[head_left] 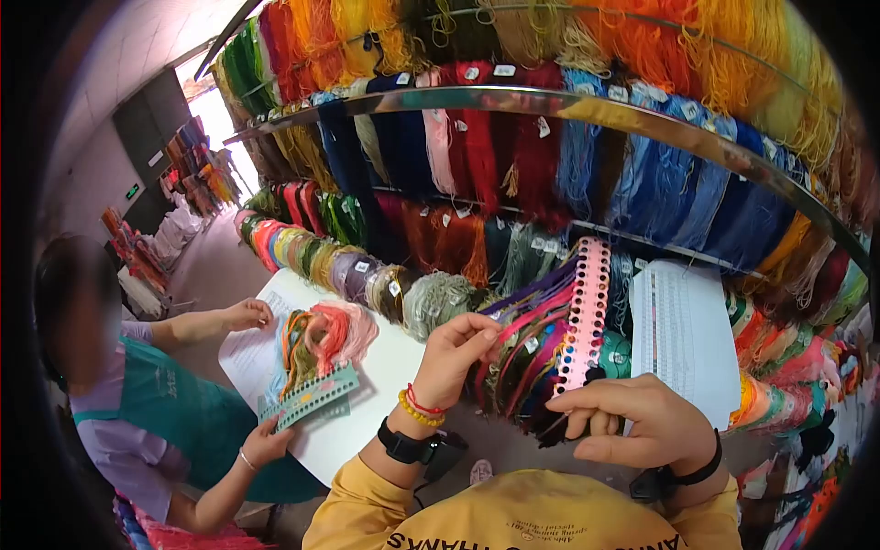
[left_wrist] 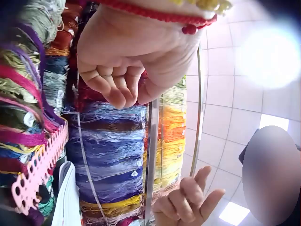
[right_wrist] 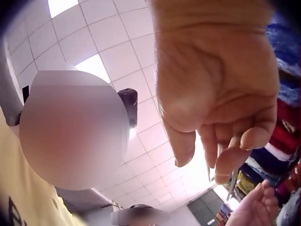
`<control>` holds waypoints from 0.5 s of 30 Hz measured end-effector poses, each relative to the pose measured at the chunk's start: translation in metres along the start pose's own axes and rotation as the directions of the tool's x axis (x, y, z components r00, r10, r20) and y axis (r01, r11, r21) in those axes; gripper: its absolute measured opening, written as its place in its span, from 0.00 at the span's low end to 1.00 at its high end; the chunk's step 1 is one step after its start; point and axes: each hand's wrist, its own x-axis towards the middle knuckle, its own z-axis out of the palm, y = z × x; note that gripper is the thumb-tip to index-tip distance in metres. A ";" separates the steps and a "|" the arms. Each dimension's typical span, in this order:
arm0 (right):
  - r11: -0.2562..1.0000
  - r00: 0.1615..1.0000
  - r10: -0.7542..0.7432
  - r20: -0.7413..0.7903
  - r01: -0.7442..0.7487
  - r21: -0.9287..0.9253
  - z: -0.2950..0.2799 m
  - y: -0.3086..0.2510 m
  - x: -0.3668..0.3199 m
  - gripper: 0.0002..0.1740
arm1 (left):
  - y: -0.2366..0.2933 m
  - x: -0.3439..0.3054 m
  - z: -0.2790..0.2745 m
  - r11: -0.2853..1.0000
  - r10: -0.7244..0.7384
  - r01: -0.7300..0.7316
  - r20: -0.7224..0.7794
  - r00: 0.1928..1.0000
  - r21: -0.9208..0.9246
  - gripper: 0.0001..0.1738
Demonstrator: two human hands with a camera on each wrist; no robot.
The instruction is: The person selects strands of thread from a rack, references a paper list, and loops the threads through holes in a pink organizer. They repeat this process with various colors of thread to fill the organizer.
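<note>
In the head view the left hand (head_left: pixel 451 357) is raised just left of a pink holed card (head_left: pixel 583 316) hung with coloured threads (head_left: pixel 522 367). Its thumb and fingers bend towards each other; the left wrist view shows the left hand (left_wrist: pixel 131 56) loosely curled, with nothing visible in it. The right hand (head_left: pixel 632 420) hovers by the card's lower right, index finger reaching left and the others bent; the right wrist view shows the right hand (right_wrist: pixel 216 89) holding nothing. Whether either hand touches the threads cannot be told.
Thread skeins (head_left: pixel 477 156) hang on curved metal rails (head_left: pixel 550 104) ahead. Printed sheets (head_left: pixel 683 330) lie right of the card. At left, a person in a green apron (head_left: pixel 183 394) holds a green holed card (head_left: pixel 312 396) with threads over a white table (head_left: pixel 385 367).
</note>
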 end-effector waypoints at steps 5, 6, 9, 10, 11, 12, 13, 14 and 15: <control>0.997 0.979 -0.015 -0.202 0.030 0.069 0.002 -0.007 0.065 0.13 | 0.028 0.047 -0.006 0.993 0.113 -0.115 0.065 0.991 0.035 0.08; 0.991 0.970 0.006 -0.244 0.027 0.132 -0.003 -0.006 0.082 0.11 | 0.035 0.062 -0.005 0.987 0.142 -0.146 0.060 0.988 0.071 0.09; 0.969 0.910 0.020 -0.414 0.085 0.234 -0.018 0.016 0.134 0.10 | 0.049 0.115 -0.006 0.953 0.251 -0.254 0.041 0.967 0.165 0.09; 0.967 0.882 0.058 -0.468 0.066 0.245 -0.026 0.027 0.148 0.09 | 0.049 0.137 -0.008 0.906 0.324 -0.318 0.023 0.946 0.279 0.09; 0.965 0.848 0.096 -0.521 0.050 0.258 -0.032 0.039 0.160 0.09 | 0.049 0.158 -0.007 0.862 0.415 -0.396 0.007 0.910 0.316 0.09; 0.960 0.812 0.110 -0.573 0.062 0.272 -0.037 0.051 0.171 0.09 | 0.047 0.177 -0.007 0.830 0.455 -0.416 -0.021 0.890 0.372 0.09; 0.957 0.789 0.135 -0.599 0.053 0.286 -0.041 0.063 0.179 0.09 | 0.048 0.194 -0.006 0.796 0.494 -0.431 -0.046 0.868 0.426 0.09; 0.953 0.765 0.160 -0.624 0.045 0.299 -0.044 0.075 0.186 0.09 | 0.052 0.205 -0.005 0.751 0.539 -0.445 -0.065 0.840 0.487 0.10; 0.948 0.737 0.189 -0.649 0.036 0.317 -0.048 0.088 0.192 0.09 | 0.055 0.216 -0.004 0.706 0.580 -0.450 -0.081 0.811 0.547 0.10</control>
